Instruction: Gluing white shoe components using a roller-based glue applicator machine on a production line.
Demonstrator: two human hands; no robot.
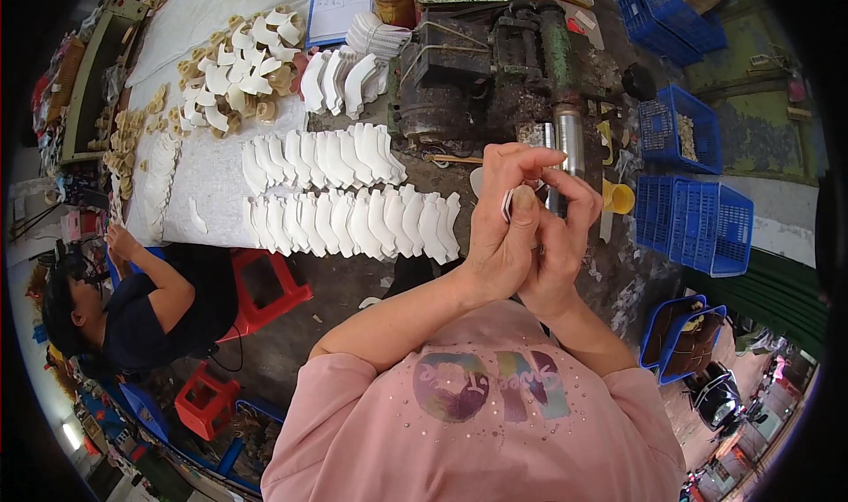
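My left hand (496,224) and my right hand (558,255) are pressed together in front of my chest, wrists close and fingers bent. A thin white piece (507,203) is pinched at my left hand, with only its edge showing beside a thumb. My right hand's fingers curl over next to it; what lies inside them is hidden. Just behind the fingers stands a shiny metal roller (570,144) on a grimy green-and-black machine (477,69). To the left, curved white pieces stand in a front row (353,221) and a back row (322,156) on the table.
More curved white pieces (346,80) and a heap of white and tan ones (238,69) lie farther back, near a clipboard (340,7) and a brown jar (394,0). Blue crates (693,224) stand at right. Another person (132,312) works at left beside red stools (265,294).
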